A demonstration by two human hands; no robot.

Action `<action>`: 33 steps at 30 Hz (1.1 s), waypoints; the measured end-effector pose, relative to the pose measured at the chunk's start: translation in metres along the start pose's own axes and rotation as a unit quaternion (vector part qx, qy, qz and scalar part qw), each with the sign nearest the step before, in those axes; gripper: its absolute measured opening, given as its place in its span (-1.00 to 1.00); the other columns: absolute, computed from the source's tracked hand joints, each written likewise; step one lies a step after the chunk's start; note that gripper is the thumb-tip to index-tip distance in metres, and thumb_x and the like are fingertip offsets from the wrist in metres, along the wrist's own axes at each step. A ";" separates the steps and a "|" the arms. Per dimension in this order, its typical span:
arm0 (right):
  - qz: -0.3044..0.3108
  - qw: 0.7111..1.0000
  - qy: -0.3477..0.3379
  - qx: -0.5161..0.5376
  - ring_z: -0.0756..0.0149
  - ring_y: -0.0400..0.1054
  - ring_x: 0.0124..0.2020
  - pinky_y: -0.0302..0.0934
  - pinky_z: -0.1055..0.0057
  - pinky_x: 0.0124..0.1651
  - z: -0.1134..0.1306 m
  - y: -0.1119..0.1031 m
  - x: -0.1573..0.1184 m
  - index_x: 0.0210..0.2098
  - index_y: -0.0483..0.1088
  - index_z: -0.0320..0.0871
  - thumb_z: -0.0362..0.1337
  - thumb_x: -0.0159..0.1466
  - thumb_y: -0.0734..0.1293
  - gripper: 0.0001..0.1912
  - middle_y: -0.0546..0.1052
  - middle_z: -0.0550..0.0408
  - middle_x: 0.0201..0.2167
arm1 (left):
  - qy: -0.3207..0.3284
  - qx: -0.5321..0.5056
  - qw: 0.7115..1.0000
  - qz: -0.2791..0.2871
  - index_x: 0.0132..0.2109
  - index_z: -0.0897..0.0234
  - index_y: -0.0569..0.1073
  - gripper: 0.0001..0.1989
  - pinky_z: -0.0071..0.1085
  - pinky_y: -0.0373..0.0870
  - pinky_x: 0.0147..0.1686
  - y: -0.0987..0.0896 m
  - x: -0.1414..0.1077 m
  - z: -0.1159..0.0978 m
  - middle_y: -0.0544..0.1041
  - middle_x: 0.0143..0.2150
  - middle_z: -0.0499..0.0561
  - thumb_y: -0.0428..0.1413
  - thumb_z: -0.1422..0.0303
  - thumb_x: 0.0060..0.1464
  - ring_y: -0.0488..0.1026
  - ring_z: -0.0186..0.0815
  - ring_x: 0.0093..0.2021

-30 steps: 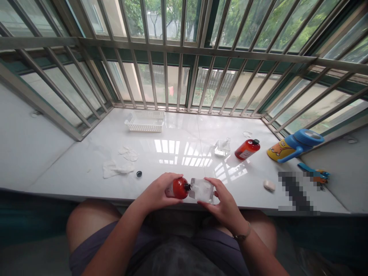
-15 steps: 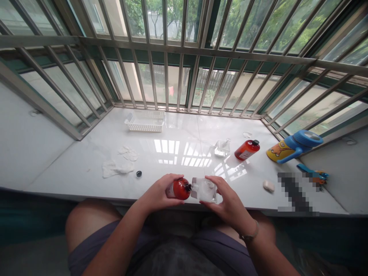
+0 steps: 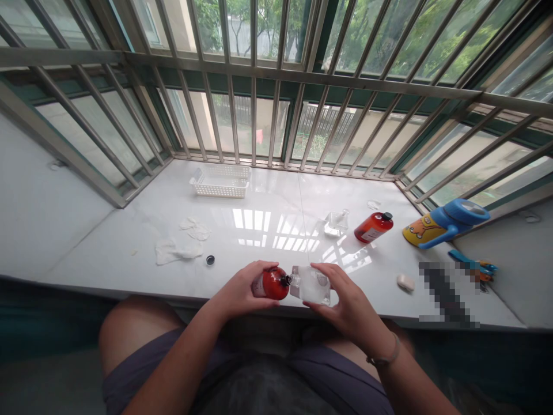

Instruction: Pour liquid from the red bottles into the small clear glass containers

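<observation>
My left hand (image 3: 239, 291) grips a red-orange bottle (image 3: 274, 283), which lies nearly level with its black-collared neck pointing right. My right hand (image 3: 345, 301) holds a clear square bottle (image 3: 311, 286) on its side. The two mouths meet just above the front edge of a white marble windowsill (image 3: 129, 253), and the join is small and partly hidden. A second red-orange bottle (image 3: 374, 227) lies on the sill beyond my right hand, next to a small clear glass bottle (image 3: 336, 223). A black bottle cap (image 3: 210, 260) sits beyond my left hand.
Crumpled white tissue (image 3: 178, 251) and a white plastic basket (image 3: 219, 181) lie on the sill. To the right are a bar of soap (image 3: 405, 282), a blue-and-yellow cup (image 3: 444, 226) and a blue-orange object (image 3: 473, 264). Metal window bars (image 3: 253, 115) run along the back.
Both hands have shifted slightly to the right, keeping the two bottles mouth to mouth. The clear bottle sits a little more level. Nothing has been let go.
</observation>
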State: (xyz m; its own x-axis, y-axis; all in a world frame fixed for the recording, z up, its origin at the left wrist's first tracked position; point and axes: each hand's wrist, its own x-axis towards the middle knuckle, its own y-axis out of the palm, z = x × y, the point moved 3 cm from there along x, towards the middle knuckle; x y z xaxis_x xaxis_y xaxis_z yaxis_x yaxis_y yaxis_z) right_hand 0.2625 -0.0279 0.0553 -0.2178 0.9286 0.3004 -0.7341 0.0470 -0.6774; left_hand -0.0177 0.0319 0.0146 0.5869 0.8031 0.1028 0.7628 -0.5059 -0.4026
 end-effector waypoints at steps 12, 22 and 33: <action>0.005 1.000 -0.003 -0.015 -0.09 0.48 0.22 0.46 0.00 0.27 0.005 -0.002 0.002 0.36 0.37 0.11 -0.18 0.27 0.57 -0.30 0.53 -0.04 0.22 | -0.001 -0.004 1.000 -0.002 0.38 -0.01 0.41 -0.18 -0.05 0.42 0.37 0.000 0.000 0.000 0.50 0.36 0.09 0.51 0.23 0.01 0.49 0.03 0.33; 0.037 0.997 -0.020 -0.060 -0.03 0.42 0.28 0.42 -0.02 0.32 0.008 -0.003 0.002 0.39 0.23 0.06 -0.26 0.34 0.51 -0.29 0.45 -0.09 0.27 | 0.001 -0.004 1.000 0.003 0.39 0.04 0.39 -0.17 -0.05 0.40 0.38 0.000 0.000 0.003 0.49 0.37 0.12 0.51 0.21 0.02 0.48 0.03 0.34; 0.027 0.996 -0.030 -0.084 -0.05 0.42 0.28 0.44 -0.02 0.32 0.011 -0.004 0.003 0.39 0.25 0.04 -0.31 0.32 0.48 -0.30 0.45 -0.09 0.27 | 0.001 -0.005 1.000 0.003 0.39 0.03 0.40 -0.18 -0.06 0.39 0.39 0.000 0.000 0.003 0.48 0.38 0.11 0.51 0.21 0.03 0.47 0.03 0.34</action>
State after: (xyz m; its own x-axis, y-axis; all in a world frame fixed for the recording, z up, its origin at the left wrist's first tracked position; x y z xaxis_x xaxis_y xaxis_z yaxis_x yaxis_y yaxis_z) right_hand 0.2572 -0.0295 0.0663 -0.2957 0.9079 0.2970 -0.6036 0.0634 -0.7948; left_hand -0.0191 0.0326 0.0122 0.5927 0.7990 0.1020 0.7616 -0.5146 -0.3939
